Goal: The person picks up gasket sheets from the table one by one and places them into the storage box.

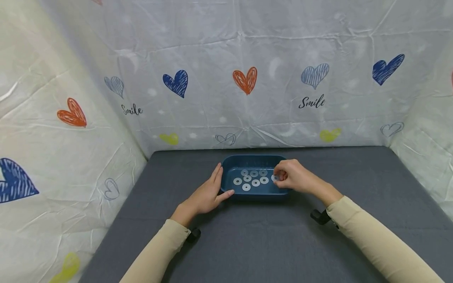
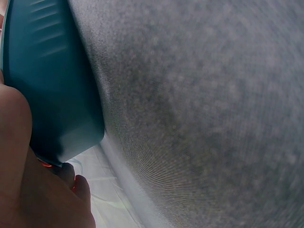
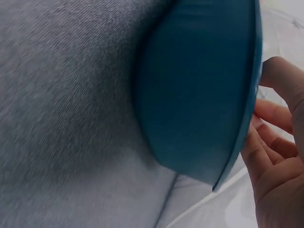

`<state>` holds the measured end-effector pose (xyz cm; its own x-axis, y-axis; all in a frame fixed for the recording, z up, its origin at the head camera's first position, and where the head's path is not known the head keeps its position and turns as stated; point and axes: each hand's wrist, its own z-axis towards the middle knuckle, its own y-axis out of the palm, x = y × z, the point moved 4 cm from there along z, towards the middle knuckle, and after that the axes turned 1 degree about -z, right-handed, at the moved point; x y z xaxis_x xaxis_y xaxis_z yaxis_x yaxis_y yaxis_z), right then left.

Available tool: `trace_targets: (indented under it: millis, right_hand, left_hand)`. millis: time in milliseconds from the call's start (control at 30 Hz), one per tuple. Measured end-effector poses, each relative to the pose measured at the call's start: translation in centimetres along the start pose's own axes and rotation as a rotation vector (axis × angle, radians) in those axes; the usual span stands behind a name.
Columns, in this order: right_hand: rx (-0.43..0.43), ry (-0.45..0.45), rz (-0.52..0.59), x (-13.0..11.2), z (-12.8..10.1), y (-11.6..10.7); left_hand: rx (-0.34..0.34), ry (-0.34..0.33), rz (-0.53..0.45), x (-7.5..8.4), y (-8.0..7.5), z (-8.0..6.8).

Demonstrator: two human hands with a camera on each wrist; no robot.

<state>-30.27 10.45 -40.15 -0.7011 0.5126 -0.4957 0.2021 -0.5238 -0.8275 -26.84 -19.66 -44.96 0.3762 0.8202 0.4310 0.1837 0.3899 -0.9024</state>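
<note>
Here the left hand [image 1: 207,194] lies flat and relaxed against the left wall of the blue tray [image 1: 247,160], fingers straight, thumb along the near rim, holding nothing. The right hand [image 1: 291,176] reaches over the tray's right rim with fingers curled, pinching a white washer [image 1: 275,178] at its right end. The tray sits mid-desk, toward the back, and seven more washers [image 1: 255,182] lie flat on its floor, close together but mostly apart.

As a judgement: the pinched washer is thin and slick, so a light pinch could let it drop back among the others. The tray looks light; a catch on the rim by the right hand could slide or tip it, and only the flat left hand steadies it.

Around them is the grey desk [image 1: 269,243], bare in front of the tray, with heart-printed cloth [image 1: 318,78] walling it in on three sides. The rim beneath the right hand is the only thing in the way. The wrist views show just the tray's outer wall and desk.
</note>
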Motion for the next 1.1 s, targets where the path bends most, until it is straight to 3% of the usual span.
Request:
trace_targets:
  millis: [667, 933, 1100]
  right_hand:
    - [-0.212, -0.038, -0.049, -0.8, 3.3, 3.8]
    - [-0.294, 0.008, -0.046, -0.7, 3.8, 4.8]
    - [-0.293, 0.022, -0.060, -0.3, 3.7, 5.0]
  left_hand:
    - [-0.004, -0.020, 0.004, 0.3, -0.3, -0.3]
    - [-0.006, -0.033, 0.003, 0.4, -0.3, -0.6]
    - [-0.016, -0.036, 0.002, 0.4, -0.1, -0.4]
